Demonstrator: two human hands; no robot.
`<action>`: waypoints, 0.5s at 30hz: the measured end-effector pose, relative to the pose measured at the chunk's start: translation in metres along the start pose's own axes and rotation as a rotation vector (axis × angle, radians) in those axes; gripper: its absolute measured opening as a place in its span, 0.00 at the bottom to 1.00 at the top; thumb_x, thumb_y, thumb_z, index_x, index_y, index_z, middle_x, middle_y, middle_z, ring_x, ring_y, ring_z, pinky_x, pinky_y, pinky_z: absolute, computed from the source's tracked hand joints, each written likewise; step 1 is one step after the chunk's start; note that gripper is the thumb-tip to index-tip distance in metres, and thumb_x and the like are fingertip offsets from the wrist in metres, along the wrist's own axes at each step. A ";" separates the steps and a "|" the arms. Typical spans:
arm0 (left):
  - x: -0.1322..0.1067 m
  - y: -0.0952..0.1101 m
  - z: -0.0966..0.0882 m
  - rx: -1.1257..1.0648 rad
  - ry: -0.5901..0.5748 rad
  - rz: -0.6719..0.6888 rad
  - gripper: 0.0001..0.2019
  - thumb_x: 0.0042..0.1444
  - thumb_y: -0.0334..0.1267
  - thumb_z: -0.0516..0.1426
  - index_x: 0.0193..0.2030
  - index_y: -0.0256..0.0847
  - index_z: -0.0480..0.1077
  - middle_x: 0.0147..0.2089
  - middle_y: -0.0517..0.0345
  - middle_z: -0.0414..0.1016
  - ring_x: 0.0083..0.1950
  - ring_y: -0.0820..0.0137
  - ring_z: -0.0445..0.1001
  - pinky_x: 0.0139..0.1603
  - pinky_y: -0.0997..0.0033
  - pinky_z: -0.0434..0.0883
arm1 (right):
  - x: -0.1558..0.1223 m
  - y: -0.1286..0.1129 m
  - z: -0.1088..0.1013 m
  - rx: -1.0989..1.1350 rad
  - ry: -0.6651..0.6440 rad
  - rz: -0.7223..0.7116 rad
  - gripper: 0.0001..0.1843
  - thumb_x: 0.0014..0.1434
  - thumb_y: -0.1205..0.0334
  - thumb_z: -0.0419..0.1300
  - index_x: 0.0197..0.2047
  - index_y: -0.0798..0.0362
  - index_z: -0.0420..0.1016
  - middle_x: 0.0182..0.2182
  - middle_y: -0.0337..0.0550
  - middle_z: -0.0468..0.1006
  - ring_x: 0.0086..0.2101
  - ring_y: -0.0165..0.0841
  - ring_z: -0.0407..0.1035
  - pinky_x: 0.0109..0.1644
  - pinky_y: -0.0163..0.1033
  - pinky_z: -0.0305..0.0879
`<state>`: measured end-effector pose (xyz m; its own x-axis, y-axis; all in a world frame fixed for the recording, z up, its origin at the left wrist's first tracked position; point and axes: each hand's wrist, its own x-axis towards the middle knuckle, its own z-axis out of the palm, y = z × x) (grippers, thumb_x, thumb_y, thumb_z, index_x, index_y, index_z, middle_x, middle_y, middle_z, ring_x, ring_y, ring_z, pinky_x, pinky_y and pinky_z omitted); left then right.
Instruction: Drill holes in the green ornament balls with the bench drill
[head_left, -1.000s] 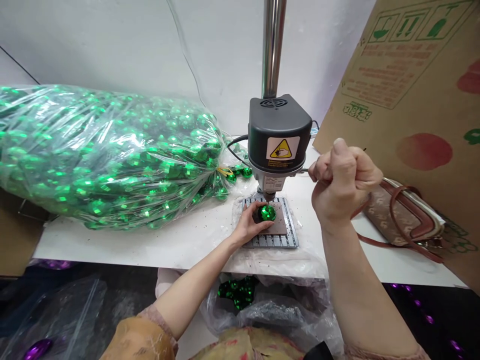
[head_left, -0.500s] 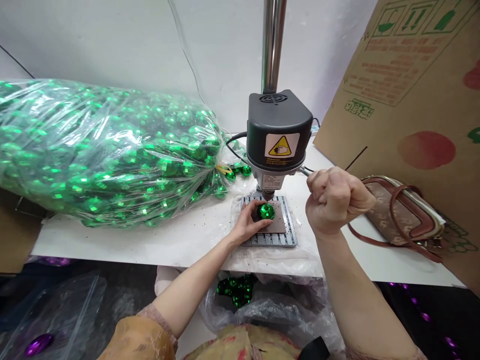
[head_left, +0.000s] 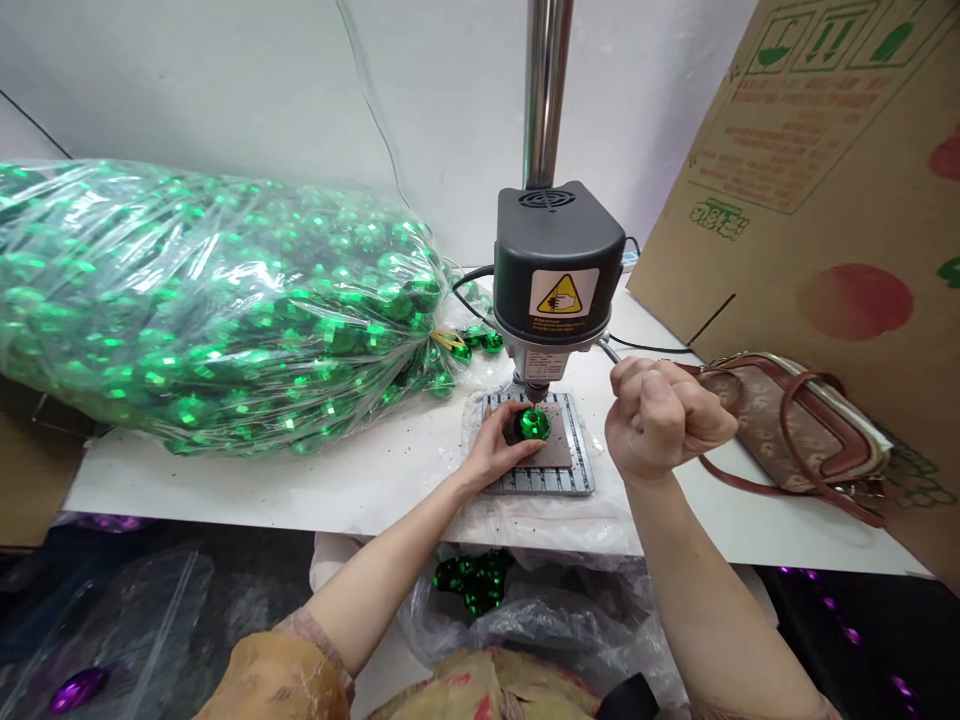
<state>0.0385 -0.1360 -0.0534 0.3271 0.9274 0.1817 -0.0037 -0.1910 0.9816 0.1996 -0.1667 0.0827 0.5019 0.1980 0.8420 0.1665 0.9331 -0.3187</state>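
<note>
At the far left of the white table (head_left: 300, 490) lies a huge clear plastic sack (head_left: 210, 310), tied at its neck with a yellow band and stuffed with shiny green faceted baubles. A few loose ones sit just beyond the neck. Under the table's edge, a purple ball (head_left: 79, 690) shows through a clear bag low on the left, and a clear bag of green baubles (head_left: 474, 585) sits nearer the middle.

The person's left hand (head_left: 499, 445) is curved narrowly around a round green mirrored ball (head_left: 535, 424), pressing it onto a brown pad (head_left: 559, 450) on a slotted metal base plate (head_left: 536, 482). The ball is round, so it shows no long axis. Directly above it, a black-headed bench drill press (head_left: 559, 265) on an upright steel column (head_left: 545, 90) points its spindle (head_left: 535, 390) straight down at the ball; I can't tell whether the tip touches it. A yellow warning label (head_left: 561, 294) shows a hand symbol, its small print unreadable.

The right hand (head_left: 664, 420) is a tight fist around the press's thin metal lever (head_left: 609, 348). Further right sit a brown patterned handbag (head_left: 795, 425) with leather straps and a leaning cardboard panel (head_left: 825, 130) printed with green handling symbols and a red fruit.
</note>
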 end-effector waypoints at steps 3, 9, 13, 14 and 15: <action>0.000 -0.001 0.000 0.002 -0.014 0.003 0.29 0.46 0.46 0.75 0.54 0.44 0.73 0.51 0.53 0.79 0.55 0.57 0.77 0.62 0.56 0.70 | -0.001 0.001 -0.001 0.041 -0.017 -0.033 0.27 0.58 0.70 0.59 0.18 0.54 0.44 0.15 0.30 0.51 0.17 0.19 0.47 0.24 0.35 0.52; -0.001 0.000 -0.001 0.045 -0.003 0.005 0.29 0.47 0.46 0.75 0.53 0.45 0.74 0.50 0.53 0.80 0.57 0.56 0.77 0.70 0.51 0.63 | -0.010 0.005 -0.007 0.016 -0.019 -0.038 0.27 0.58 0.70 0.60 0.19 0.55 0.44 0.15 0.30 0.50 0.17 0.19 0.47 0.25 0.36 0.54; -0.001 0.000 -0.001 0.052 0.000 0.011 0.29 0.47 0.46 0.75 0.53 0.44 0.73 0.51 0.53 0.80 0.58 0.55 0.77 0.70 0.50 0.62 | -0.014 0.004 -0.007 0.039 -0.036 -0.074 0.27 0.59 0.71 0.60 0.18 0.55 0.45 0.15 0.30 0.52 0.17 0.19 0.48 0.26 0.36 0.56; -0.001 0.000 -0.001 0.058 0.003 0.013 0.29 0.46 0.47 0.76 0.53 0.44 0.73 0.51 0.53 0.80 0.58 0.55 0.77 0.71 0.49 0.62 | -0.012 0.002 -0.005 0.037 -0.022 -0.064 0.28 0.60 0.70 0.60 0.18 0.55 0.45 0.15 0.30 0.51 0.17 0.19 0.48 0.26 0.36 0.56; -0.001 -0.001 -0.001 0.071 0.006 0.014 0.29 0.46 0.47 0.76 0.53 0.44 0.73 0.51 0.53 0.81 0.58 0.55 0.77 0.71 0.48 0.62 | -0.007 -0.001 -0.001 0.030 0.002 -0.039 0.28 0.60 0.70 0.60 0.18 0.55 0.45 0.14 0.30 0.51 0.16 0.19 0.48 0.26 0.36 0.55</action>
<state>0.0375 -0.1362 -0.0542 0.3216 0.9264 0.1957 0.0595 -0.2260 0.9723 0.1968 -0.1689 0.0766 0.4973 0.1603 0.8526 0.1611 0.9486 -0.2723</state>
